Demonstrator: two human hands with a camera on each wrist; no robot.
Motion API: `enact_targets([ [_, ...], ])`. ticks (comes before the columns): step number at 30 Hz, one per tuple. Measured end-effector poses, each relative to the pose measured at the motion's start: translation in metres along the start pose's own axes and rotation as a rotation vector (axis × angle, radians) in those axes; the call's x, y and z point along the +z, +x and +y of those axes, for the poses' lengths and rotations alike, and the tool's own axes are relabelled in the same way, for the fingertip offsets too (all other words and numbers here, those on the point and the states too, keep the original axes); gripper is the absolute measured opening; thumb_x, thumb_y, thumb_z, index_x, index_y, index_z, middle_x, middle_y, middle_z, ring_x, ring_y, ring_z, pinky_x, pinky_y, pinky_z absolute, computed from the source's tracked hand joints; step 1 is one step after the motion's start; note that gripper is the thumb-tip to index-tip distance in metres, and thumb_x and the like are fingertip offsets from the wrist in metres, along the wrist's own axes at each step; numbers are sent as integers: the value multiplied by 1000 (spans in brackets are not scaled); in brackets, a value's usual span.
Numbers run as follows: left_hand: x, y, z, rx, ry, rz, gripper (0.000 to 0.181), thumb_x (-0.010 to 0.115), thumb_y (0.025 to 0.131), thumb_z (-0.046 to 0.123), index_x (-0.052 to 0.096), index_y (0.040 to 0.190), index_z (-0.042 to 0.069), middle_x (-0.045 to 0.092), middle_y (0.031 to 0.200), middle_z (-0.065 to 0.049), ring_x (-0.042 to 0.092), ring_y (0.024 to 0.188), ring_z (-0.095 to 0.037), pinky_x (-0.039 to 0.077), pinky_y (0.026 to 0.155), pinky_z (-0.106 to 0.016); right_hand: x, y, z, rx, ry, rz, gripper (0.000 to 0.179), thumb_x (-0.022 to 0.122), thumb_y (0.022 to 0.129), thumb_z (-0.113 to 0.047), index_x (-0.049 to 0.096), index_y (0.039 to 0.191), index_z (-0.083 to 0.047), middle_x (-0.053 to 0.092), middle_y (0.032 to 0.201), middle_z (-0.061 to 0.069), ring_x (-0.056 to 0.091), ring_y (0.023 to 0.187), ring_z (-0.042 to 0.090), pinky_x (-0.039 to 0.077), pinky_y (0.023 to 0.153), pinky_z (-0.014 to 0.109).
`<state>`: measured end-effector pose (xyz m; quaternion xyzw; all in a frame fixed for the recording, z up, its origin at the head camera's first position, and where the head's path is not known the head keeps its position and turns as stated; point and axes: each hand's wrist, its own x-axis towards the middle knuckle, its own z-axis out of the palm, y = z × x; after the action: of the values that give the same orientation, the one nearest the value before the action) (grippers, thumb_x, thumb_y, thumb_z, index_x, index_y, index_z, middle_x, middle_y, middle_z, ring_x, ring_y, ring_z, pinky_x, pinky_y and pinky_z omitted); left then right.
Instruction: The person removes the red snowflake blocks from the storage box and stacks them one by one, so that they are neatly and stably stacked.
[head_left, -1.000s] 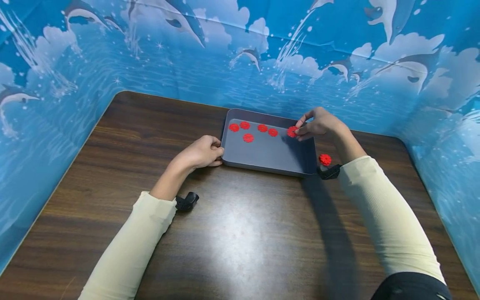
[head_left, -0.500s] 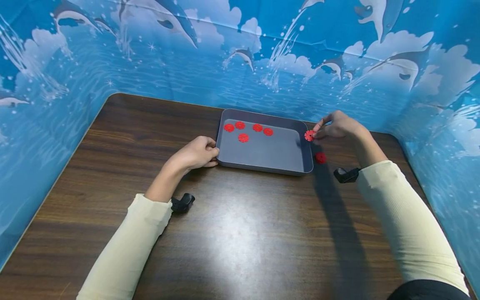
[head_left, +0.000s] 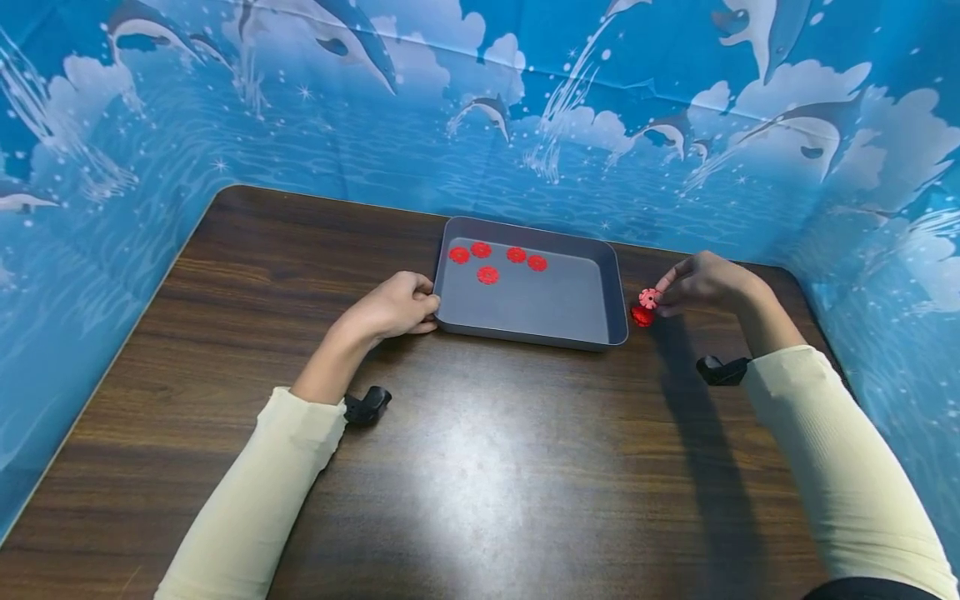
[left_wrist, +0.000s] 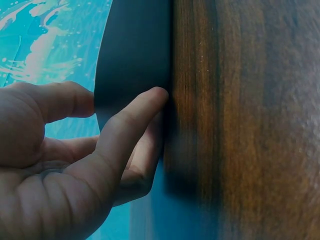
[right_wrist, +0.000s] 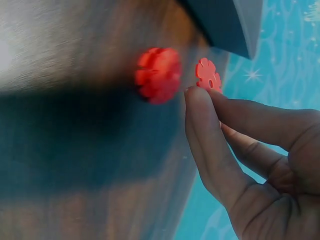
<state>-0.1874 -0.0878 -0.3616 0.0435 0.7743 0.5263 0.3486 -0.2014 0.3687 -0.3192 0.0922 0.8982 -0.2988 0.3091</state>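
Observation:
My right hand [head_left: 708, 283] pinches a red flower-shaped disc [head_left: 648, 298] between thumb and fingertips, to the right of the grey tray [head_left: 618, 292]. Just below that disc, a small red stack of similar notched discs [head_left: 642, 316] lies on the table; the right wrist view shows the held disc [right_wrist: 206, 74] apart from the stack [right_wrist: 159, 75]. At the tray's left side, my left hand [head_left: 397, 307] holds its front corner. Seen from the left wrist, the fingers of that hand [left_wrist: 110, 145] bear on the tray's dark outer wall [left_wrist: 135, 50], the thumb near its rim.
Several red discs [head_left: 487, 275] lie flat and spread in the tray's far left half. The brown wooden table [head_left: 480, 467] extends toward me. A blue dolphin-print cloth [head_left: 360, 125] hangs behind and along both sides of the table.
My right hand has lifted a red disc out of the tray and carried it right, over the rim, down near the red stack. The left hand stays at the tray's corner.

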Motion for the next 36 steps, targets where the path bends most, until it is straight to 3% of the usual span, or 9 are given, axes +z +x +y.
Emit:
enact_targets([
  [4, -1, 0, 0, 1, 3, -3, 62, 38, 114, 9, 14, 168, -10, 39, 158, -32, 53, 148, -37, 56, 119, -39, 5, 4, 9, 24, 95, -52, 27, 58, 106, 3, 57, 130, 16, 72, 117, 21, 78, 89, 14, 69, 94, 45],
  [9, -2, -1, 0, 9, -5, 1, 62, 38, 114, 9, 15, 168, -10, 40, 156, -32, 53, 147, -37, 55, 119, -40, 10, 7, 12, 60, 185, -46, 26, 57, 106, 5, 55, 130, 16, 67, 118, 21, 77, 87, 14, 70, 93, 42],
  [17, -3, -2, 0, 4, -2, -7, 62, 38, 114, 9, 13, 168, -10, 38, 160, -32, 53, 147, -38, 55, 119, -39, 11, 5, 14, 76, 242, -38, 30, 58, 105, 7, 54, 134, 16, 61, 129, 25, 77, 86, 13, 70, 94, 40],
  [21, -1, 0, 0, 1, 8, -3, 62, 38, 114, 9, 15, 168, -11, 42, 156, -32, 55, 145, -38, 56, 118, -38, 10, 3, 17, 64, 255, -28, 32, 59, 106, 6, 53, 135, 17, 66, 121, 21, 78, 85, 13, 70, 94, 40],
  [27, -3, 0, 0, 4, 10, 5, 62, 39, 114, 8, 16, 167, -11, 42, 155, -32, 56, 145, -38, 57, 117, -38, 8, 2, 8, 46, 218, -1, 34, 63, 105, 3, 56, 135, 16, 74, 104, 13, 78, 84, 13, 70, 93, 41],
  [36, -2, 0, -1, 12, -2, -3, 62, 38, 114, 8, 15, 167, -11, 38, 160, -33, 53, 148, -38, 56, 119, -39, 2, -3, -21, -22, 55, 53, 32, 68, 106, -10, 65, 131, 9, 80, 104, 9, 79, 89, 14, 69, 95, 46],
])
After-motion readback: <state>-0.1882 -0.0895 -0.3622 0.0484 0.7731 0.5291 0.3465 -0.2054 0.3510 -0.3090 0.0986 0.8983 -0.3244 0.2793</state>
